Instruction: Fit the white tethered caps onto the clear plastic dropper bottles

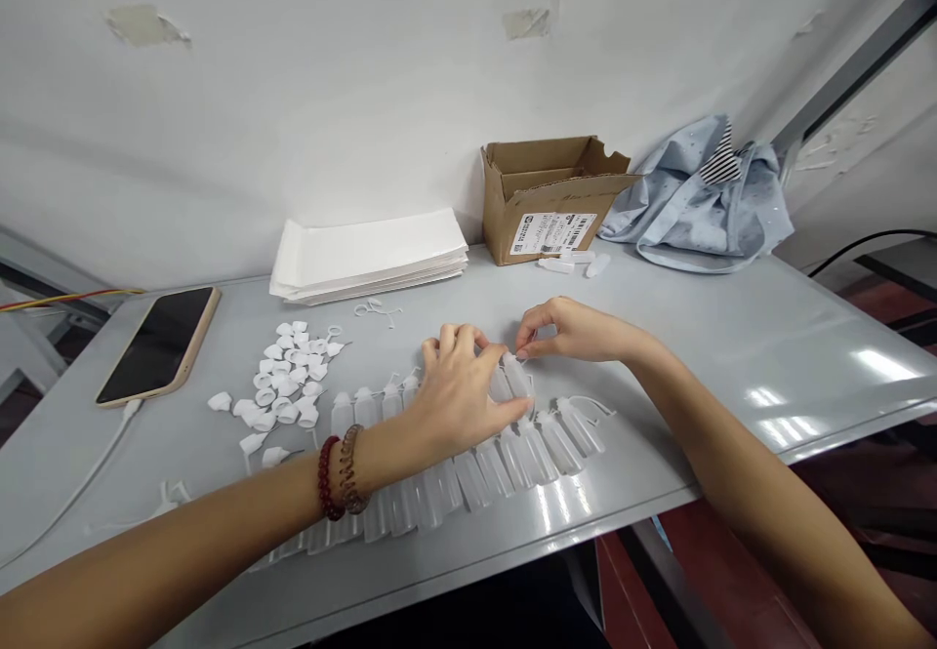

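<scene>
The left hand [458, 390] clasps a translucent plastic bottle [516, 377], the right hand [567, 329] pinches its tip, and white plastic caps [298, 374] lie unfitted toward the grey table's [659, 337] left edge.

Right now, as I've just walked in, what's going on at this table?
A person's left hand has its fingers around a small plastic bottle, while the right hand has its fingers at the bottle's top end. Other clear bottles lie side by side in front. A loose pile of white caps sits to the left, near a phone.
</scene>
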`<state>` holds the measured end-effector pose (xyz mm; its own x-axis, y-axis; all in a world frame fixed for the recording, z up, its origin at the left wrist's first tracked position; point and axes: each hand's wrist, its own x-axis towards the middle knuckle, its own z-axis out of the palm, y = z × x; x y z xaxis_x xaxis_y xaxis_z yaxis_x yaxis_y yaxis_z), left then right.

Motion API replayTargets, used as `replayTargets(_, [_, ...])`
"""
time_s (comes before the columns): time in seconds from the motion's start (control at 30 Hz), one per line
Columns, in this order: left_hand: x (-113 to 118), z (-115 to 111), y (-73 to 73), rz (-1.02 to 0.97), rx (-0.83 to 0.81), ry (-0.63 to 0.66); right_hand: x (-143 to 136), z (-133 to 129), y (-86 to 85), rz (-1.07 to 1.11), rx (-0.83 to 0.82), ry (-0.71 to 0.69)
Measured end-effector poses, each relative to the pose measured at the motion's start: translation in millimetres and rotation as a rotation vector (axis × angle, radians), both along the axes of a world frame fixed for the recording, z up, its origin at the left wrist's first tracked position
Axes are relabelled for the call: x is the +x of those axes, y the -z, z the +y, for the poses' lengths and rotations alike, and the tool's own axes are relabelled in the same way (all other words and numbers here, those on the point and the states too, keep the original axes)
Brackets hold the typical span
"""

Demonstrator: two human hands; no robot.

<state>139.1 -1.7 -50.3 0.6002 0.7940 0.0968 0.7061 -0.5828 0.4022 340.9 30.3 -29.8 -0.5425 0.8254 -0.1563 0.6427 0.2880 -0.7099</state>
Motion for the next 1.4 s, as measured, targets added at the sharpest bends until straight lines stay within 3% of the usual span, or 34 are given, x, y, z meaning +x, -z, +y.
replayTargets(0.63, [-2.0,0.6,4.8,0.030,0.000,0.043,0.6,1.0,2.2,0.000,0.050,-0.040])
replayTargets(1.1, [-11.0,3.0,-3.9,-0.046,0.046,-0.002,1.1,-1.7,-5.4,0.033,0.029,0.006])
replayTargets(1.2, [-28.8,9.5,-6.7,-0.031,0.108,-0.035,5.0,-0.7,-8.9,0.058,0.113,0.166])
replayTargets(1.33, [-73.3,33.0,-7.1,0.065,0.323,-0.192,27.9,12.3,-4.3,-0.017,0.476,0.692])
replayTargets(1.4, [-98.3,48.9,-6.2,0.109,0.395,-0.269,44.5,21.2,1.7,-0.166,0.583,0.863])
